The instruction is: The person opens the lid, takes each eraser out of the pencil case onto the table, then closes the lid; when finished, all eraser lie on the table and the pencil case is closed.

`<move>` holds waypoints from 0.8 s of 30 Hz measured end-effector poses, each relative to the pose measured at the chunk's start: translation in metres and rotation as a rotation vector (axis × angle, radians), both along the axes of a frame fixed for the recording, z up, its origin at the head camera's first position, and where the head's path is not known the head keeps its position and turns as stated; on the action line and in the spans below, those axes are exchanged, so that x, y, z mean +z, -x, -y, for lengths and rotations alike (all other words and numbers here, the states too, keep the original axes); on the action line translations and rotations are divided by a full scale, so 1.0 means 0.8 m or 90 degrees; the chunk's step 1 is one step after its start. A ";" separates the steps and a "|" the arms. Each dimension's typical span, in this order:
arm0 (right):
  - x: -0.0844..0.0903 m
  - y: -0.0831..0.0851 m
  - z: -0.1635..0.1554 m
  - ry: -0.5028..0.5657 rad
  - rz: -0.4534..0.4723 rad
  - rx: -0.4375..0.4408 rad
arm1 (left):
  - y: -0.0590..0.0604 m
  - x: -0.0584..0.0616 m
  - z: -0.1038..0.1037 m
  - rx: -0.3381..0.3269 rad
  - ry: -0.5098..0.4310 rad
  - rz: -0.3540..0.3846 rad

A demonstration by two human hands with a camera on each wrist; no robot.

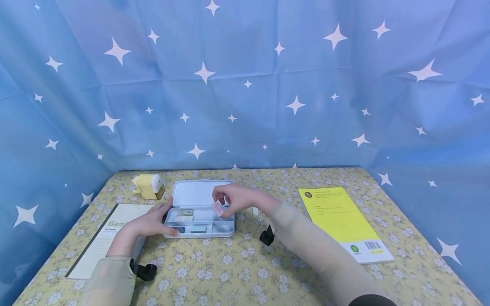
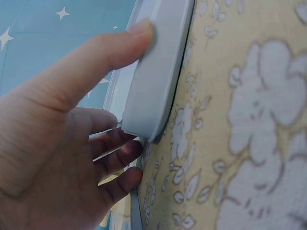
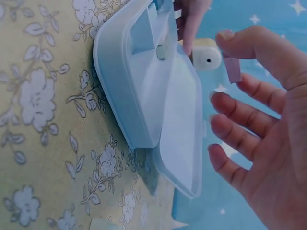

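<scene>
Your left hand (image 1: 153, 221) grips the near-left corner of the open pencil case (image 1: 199, 210), thumb on its front wall; your right hand (image 1: 237, 199) pinches a pink eraser (image 1: 217, 209) just above the right compartment, not yet set down. Count: four small items lie inside, one eraser in hand, one sharpener (image 1: 148, 186), one notepad (image 1: 105, 238), one yellow book (image 1: 344, 221).

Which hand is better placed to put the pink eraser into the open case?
Right, probably. The right hand already pinches the pink eraser just above the open case, while the left hand grips the case's left edge.
</scene>
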State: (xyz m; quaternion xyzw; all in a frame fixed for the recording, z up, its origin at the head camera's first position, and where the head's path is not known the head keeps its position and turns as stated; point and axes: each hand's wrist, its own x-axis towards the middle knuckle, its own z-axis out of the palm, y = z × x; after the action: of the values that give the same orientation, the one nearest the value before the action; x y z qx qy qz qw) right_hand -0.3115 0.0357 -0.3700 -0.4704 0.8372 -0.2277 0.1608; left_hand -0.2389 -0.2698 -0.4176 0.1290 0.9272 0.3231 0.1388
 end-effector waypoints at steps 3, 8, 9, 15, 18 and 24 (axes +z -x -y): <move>-0.002 -0.003 -0.010 0.021 0.009 -0.006 | 0.001 0.000 0.000 -0.003 0.001 0.002; -0.005 -0.008 -0.030 0.062 0.030 -0.022 | 0.001 -0.002 0.001 -0.003 0.005 0.013; -0.006 -0.008 -0.034 0.072 0.035 -0.026 | 0.001 -0.002 0.001 -0.002 0.008 0.015; -0.008 -0.014 -0.069 0.108 0.039 -0.071 | -0.001 0.000 0.000 -0.003 0.017 0.018; -0.009 -0.017 -0.087 0.115 0.036 -0.094 | -0.002 0.001 0.000 -0.004 0.022 0.017; -0.010 -0.025 -0.120 0.117 0.033 -0.154 | -0.004 0.003 -0.002 -0.007 0.018 0.021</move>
State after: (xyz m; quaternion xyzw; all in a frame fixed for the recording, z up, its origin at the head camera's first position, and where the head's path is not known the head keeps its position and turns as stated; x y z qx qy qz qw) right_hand -0.2917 0.1314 -0.3781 -0.3729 0.8589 -0.3332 0.1104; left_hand -0.2357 -0.2678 -0.4150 0.1268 0.9286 0.3113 0.1574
